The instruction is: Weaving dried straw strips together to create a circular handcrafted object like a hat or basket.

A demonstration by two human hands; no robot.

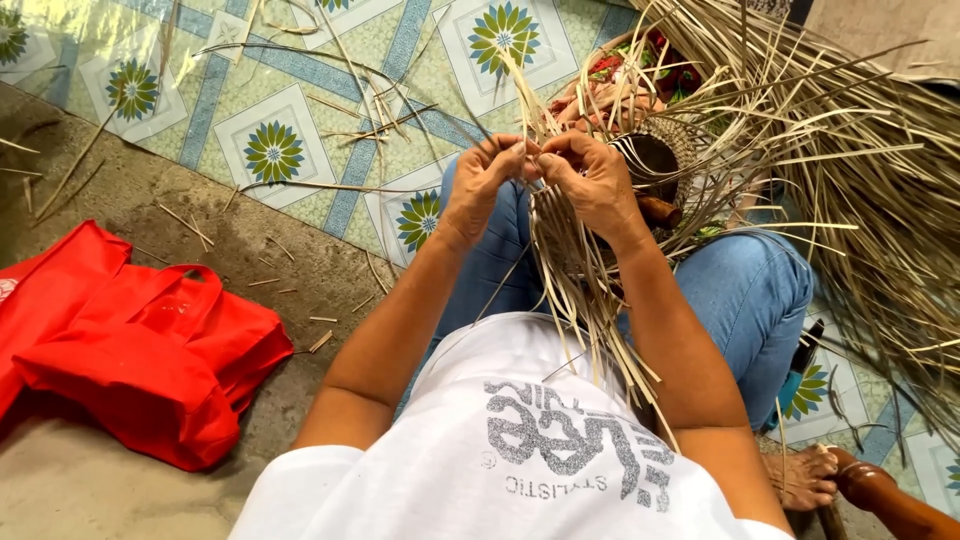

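Both hands meet in the middle of the view, above the person's lap. The left hand (487,172) and the right hand (590,178) are each pinched shut on thin pale straw strips (585,300), fingertips nearly touching, probably so that one strand can be passed or crossed over another at a close, controlled point. The strips run lengthwise from the hands toward the near side, hanging down over the blue jeans (745,285) and the white shirt (520,450), their loose ends fanning slightly right. Just beyond the right hand sits a partly woven basket (655,160), its dark opening turned toward the person, with more strands splaying out from its rim. A large heap of loose straw (880,190) lies to the right. On the floor at the near left rests a red cloth bag (140,350), beside a patterned floor mat (270,110)
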